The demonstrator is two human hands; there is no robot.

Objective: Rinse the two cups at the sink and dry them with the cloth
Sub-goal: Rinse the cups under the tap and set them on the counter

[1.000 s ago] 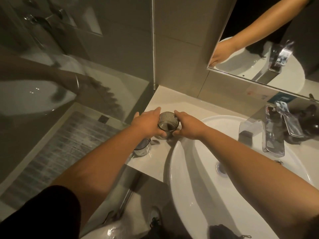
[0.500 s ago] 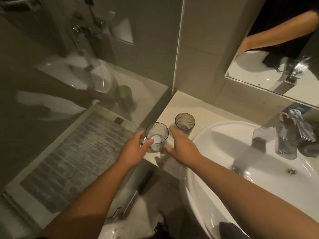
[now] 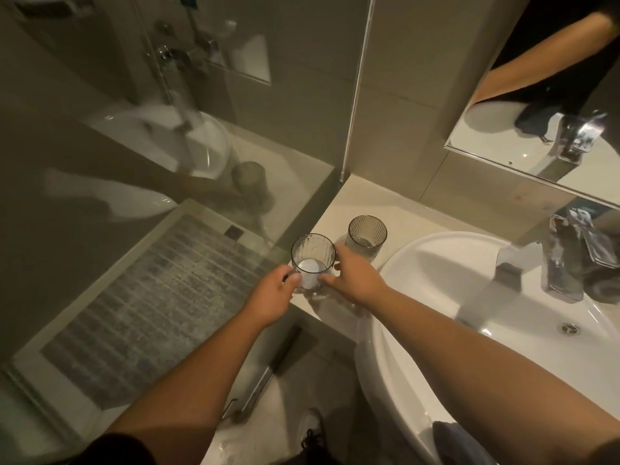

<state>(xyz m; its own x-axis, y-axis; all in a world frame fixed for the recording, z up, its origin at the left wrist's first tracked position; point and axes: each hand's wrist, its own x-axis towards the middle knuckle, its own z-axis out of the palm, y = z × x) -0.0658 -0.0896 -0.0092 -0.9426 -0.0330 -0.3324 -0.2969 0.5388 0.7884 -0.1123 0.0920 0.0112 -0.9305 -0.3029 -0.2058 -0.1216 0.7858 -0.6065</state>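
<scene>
Two cups on the counter left of the sink.
Your left hand and right hand both grip the near cup, upright at the counter's front edge; the far cup stands just behind it, untouched.

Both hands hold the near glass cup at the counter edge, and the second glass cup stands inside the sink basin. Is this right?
Not quite. In the head view the second glass cup stands on the counter, beside the sink basin, not inside. Both the left hand and right hand do hold the near glass cup.
</scene>
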